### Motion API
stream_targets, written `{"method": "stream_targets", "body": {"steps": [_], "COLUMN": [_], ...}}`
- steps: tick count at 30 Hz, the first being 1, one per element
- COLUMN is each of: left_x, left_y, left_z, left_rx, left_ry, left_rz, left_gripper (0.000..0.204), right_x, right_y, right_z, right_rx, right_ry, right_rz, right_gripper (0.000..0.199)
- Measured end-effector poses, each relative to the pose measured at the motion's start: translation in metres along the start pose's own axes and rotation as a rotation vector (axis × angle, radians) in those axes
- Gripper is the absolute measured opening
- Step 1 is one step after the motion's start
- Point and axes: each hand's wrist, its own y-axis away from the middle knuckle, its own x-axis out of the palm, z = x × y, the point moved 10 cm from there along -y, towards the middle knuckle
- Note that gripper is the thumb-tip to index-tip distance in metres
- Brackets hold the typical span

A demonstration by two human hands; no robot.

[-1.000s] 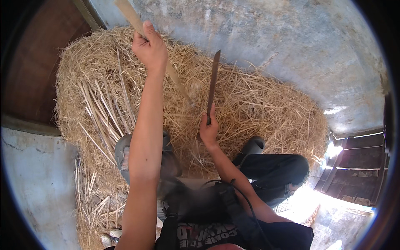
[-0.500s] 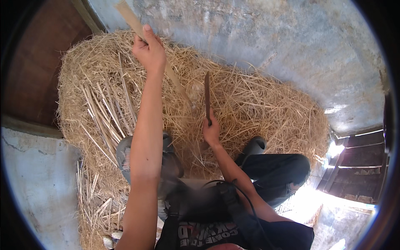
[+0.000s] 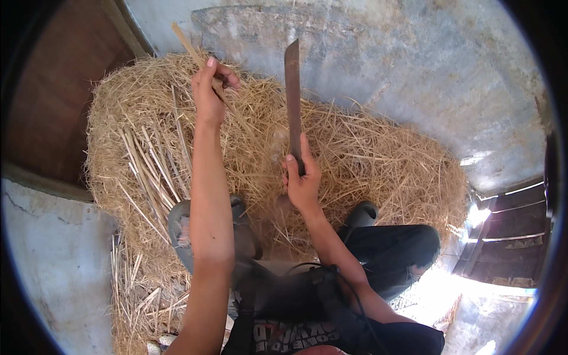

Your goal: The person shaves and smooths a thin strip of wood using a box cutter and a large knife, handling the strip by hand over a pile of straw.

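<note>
Out over the far left of the straw, my left hand point(image 3: 212, 93) is closed around a long pale bamboo strip point(image 3: 186, 41), thumb along it and some fingers lifted. The strip slants from upper left to lower right, its edge toward me. Near the middle, my right hand point(image 3: 305, 183) grips a machete point(image 3: 293, 89), its handle mostly hidden in the palm. The long dark blade points away from me, its flat side showing. Strip and blade are apart.
A thick heap of straw point(image 3: 384, 154) spreads below, with several split bamboo sticks point(image 3: 151, 160) on its left. Walls point(image 3: 426, 65) bound it at the back. My boots point(image 3: 361, 214) and bent knees point(image 3: 396, 248) frame the near side. A slatted wooden panel point(image 3: 509, 231) stands at right.
My left hand has come slightly nearer and the bamboo strip has turned from its broad face to its edge. The machete has risen and rotated, so its flat now shows.
</note>
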Motion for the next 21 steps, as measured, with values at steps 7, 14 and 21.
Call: {"method": "stream_targets", "body": {"steps": [7,14,21], "left_x": [-0.014,-0.04,-0.049], "left_y": [0.007,0.056,0.112], "left_z": [-0.011,0.049,0.174], "left_rx": [-0.011,0.122,-0.312], "left_ry": [-0.274,-0.877,-1.057], "left_rz": [-0.09,-0.231,0.141], "left_gripper": [0.06,0.049,0.043], "right_x": [-0.01,-0.019,-0.031], "right_y": [0.004,0.002,-0.002], "right_z": [-0.001,0.002,0.013], "right_rx": [0.065,0.131,0.095], "right_ry": [0.004,-0.068,-0.056], "right_rz": [-0.05,-0.116,-0.141], "right_gripper": [0.059,0.059,0.06]}}
